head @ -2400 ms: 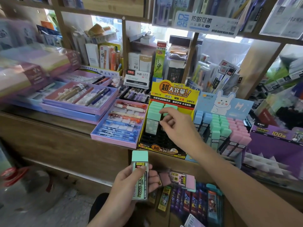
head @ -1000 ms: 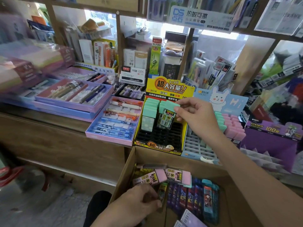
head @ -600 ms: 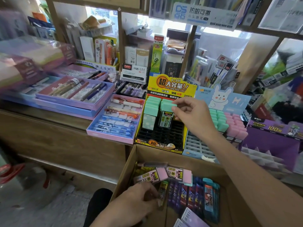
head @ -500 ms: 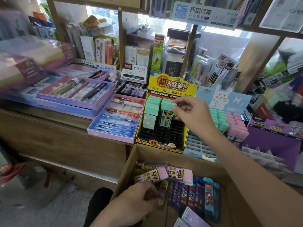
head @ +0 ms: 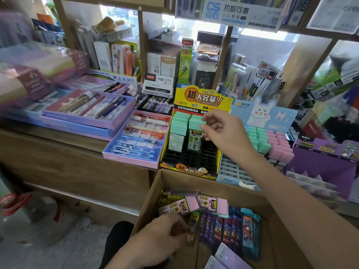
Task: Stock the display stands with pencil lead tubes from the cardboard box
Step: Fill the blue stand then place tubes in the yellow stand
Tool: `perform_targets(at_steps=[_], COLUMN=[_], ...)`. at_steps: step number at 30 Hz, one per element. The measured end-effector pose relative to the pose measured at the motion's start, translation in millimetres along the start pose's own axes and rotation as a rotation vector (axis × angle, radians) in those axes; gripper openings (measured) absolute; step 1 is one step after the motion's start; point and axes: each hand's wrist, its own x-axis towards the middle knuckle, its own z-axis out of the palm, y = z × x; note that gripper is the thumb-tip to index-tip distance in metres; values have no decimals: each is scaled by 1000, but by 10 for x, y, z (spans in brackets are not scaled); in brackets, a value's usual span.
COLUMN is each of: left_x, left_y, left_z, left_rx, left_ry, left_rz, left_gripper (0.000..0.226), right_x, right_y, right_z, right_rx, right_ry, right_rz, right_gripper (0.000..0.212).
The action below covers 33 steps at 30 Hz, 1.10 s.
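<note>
Two hands work: my right hand (head: 223,133) pinches a mint-capped tube (head: 195,136) into the yellow stand (head: 194,166); my left hand (head: 165,235) curls fingers around another in the cardboard box (head: 287,239). Next, seat it upright.

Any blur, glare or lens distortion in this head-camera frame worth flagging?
Head view: the pastel stacked boxes at far left are smeared; backlight blows out behind the blue-and-white shelf sign; wide-angle bending tilts the wooden shelf posts; the mint-capped lead tube at the right hand stays sharp.

left hand (head: 163,234): bare, sleeveless | right hand (head: 225,133): bare, sleeveless | dark trouser knee (head: 118,235)
</note>
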Motion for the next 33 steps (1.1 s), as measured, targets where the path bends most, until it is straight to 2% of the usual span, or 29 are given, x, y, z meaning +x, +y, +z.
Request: perform_targets(at_steps=[3,9,22,26,33], left_x=[4,26,15,16,9], left_y=[-6,-33,-9,-1,-3], left_z=[7,18,9,2,-12], left_rx=[-27,-37,14,11,52], left_ry=[1,3,20,9,-12], left_rz=[-9,-11,-6,-13,6], left_gripper=[11,15,16,16,19], right_x=[34,29,-16,-52,-34], right_y=[9,3,22,55,-30], right_z=[18,39,88,77,3], right_rx=[-53,-91,-22,-183,-399], right_ry=[8,21,32,3,-71], right_rz=[-40,-73,-44,-85,-94], right_gripper=[14,12,15,11,22])
